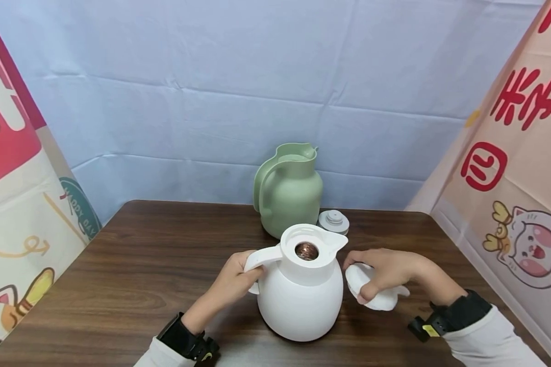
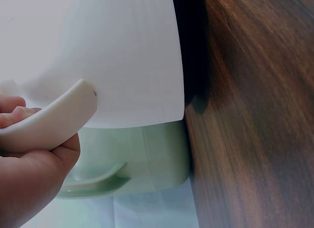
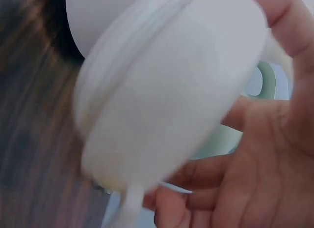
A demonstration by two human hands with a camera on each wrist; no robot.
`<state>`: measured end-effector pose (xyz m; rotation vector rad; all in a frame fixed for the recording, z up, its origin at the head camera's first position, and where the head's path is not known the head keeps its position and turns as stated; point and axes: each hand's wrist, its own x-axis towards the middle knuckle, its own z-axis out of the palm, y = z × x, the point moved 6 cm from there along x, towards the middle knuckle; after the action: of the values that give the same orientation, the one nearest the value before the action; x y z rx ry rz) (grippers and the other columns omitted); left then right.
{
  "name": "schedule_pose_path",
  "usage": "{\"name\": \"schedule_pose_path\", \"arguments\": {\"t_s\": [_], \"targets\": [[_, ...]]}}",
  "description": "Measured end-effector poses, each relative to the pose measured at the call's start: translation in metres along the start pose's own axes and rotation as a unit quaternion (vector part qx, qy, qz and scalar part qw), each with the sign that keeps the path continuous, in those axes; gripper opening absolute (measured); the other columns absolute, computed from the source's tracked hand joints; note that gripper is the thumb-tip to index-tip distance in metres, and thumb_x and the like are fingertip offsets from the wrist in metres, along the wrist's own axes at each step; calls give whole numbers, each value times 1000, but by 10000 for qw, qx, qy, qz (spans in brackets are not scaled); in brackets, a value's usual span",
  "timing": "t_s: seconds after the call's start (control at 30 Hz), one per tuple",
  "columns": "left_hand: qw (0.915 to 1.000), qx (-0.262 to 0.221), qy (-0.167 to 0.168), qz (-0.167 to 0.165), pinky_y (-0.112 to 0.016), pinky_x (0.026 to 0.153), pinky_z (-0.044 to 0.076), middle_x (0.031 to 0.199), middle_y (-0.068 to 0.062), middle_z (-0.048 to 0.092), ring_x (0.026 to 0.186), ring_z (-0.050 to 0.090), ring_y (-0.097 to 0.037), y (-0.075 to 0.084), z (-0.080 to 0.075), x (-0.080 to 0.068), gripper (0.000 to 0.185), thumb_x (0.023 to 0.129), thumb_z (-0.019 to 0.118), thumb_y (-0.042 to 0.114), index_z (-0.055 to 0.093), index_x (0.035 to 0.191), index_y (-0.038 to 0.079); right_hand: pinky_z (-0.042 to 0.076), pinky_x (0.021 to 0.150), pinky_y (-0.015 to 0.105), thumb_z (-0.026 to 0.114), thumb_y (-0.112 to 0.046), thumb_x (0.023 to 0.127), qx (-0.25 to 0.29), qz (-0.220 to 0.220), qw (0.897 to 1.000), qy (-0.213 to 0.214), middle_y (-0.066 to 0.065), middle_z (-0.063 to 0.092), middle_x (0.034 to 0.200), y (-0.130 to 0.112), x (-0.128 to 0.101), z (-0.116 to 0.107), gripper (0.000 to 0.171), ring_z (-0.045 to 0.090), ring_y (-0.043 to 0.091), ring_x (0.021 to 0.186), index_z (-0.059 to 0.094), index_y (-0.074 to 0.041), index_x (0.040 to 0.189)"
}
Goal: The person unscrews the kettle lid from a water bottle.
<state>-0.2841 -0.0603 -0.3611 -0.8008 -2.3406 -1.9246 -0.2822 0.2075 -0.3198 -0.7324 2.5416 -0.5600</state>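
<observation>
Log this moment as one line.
left hand grips white jug handle | right hand holds white lid | jug open | green jug behind

The left hand (image 2: 29,174) sits at the lower left of the frame, fingers curled over the white handle (image 2: 54,122) of the white jug (image 2: 108,51), thumb and palm beneath it. The handle curves up and rightward to a rounded end that stands free of the jug wall in this view. The jug's smooth white body fills the upper left and centre. Behind it is the pale green jug (image 2: 147,156), with its own green handle (image 2: 95,181) visible below the hand. Dark wood-grain table (image 2: 255,115) occupies the right side; a deep shadow runs along the white jug's edge. Pale blue backdrop (image 2: 152,211) shows by the green jug.
</observation>
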Motion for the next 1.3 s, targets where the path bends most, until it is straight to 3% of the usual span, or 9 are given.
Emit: {"name": "schedule_pose_path", "arguments": {"t_s": [0.1,0.2,0.37,0.5,0.67,0.83,0.9,1.07,1.3], "targets": [[10000,-16,9,-12,-40,64,51,91,-7,65,77,56,-15,1,1,0,23,82,53,-5,66,101,0,47,60,33,74,-25,70,1084,-164,9939,-136,7,56,88,4,-4,2,50,56,23,79,51,-8,111],[10000,-70,43,-33,-43,64,51,90,-6,65,77,56,-15,0,1,0,23,82,54,-5,67,100,1,46,53,32,71,-19,75,1895,-4,9818,-128,11,59,82,10,-8,4,49,58,24,72,47,-1,113],[10000,-83,22,13,-44,64,51,91,-7,65,77,56,-15,-1,1,0,22,83,54,-5,66,101,0,46,52,32,69,-17,80,2460,279,9686,230,14,60,80,19,-17,7,48,58,24,71,43,1,115],[10000,-23,-14,41,-40,63,51,90,-8,65,76,56,-15,-1,2,0,23,82,53,-5,66,101,-1,47,55,35,71,-14,80,2669,303,9597,819,14,57,87,24,-25,11,50,58,25,73,39,1,115],[10000,41,-41,48,-43,62,52,91,-11,65,76,58,-18,11,2,-2,24,81,51,-9,65,100,-4,49,59,33,76,-14,75,2355,409,9507,1974,14,53,92,29,-37,19,58,58,24,73,38,1,116],[10000,41,-35,-8,-44,62,52,92,-14,65,77,59,-20,21,2,-3,24,82,51,-9,64,101,-6,44,59,30,81,-27,70,1430,910,9391,2990,8,54,89,28,-51,26,64,54,19,73,38,-4,112],[10000,-14,-15,-41,-42,62,52,92,-12,65,77,59,-19,13,2,-2,24,82,52,-8,65,102,-4,41,58,30,82,-32,68,1080,1146,9328,3241,8,54,87,27,-56,29,68,52,18,71,36,-5,110],[9999,-42,2,-94,-41,62,52,95,-9,65,79,59,-17,-2,2,0,25,84,53,-5,65,106,-1,38,58,31,84,-36,63,803,1465,9148,3677,12,55,87,26,-66,42,77,50,21,72,32,-3,108],[9999,-10,-30,-109,-48,62,51,95,-14,65,80,60,-22,-2,2,0,26,83,51,-9,64,106,-4,38,69,23,88,-36,58,767,1327,8865,4365,21,54,119,22,-72,50,74,53,28,97,34,-4,95]]}}
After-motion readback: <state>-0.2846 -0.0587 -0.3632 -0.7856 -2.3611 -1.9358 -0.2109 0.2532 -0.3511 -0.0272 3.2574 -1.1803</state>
